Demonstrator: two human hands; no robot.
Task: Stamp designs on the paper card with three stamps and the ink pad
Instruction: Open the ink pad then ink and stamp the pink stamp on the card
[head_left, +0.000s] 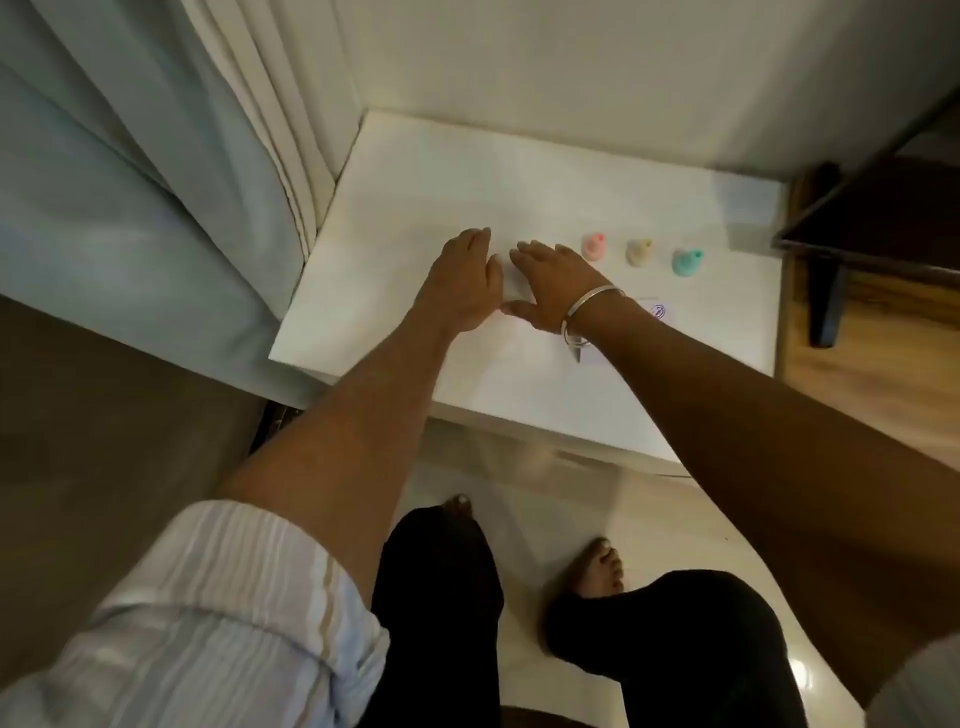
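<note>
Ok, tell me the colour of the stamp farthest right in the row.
Teal, on the small cone-shaped plastic stamp; head view shows it.

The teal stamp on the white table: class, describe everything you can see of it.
The teal stamp is a small, smooth, plastic-looking piece, wider at its base and narrowing to a rounded tip that leans right. It stands on the white table, rightmost in a row with a yellow stamp and a pink stamp. Nothing touches it; both hands are well to its left. Its stamping face is hidden.
</note>
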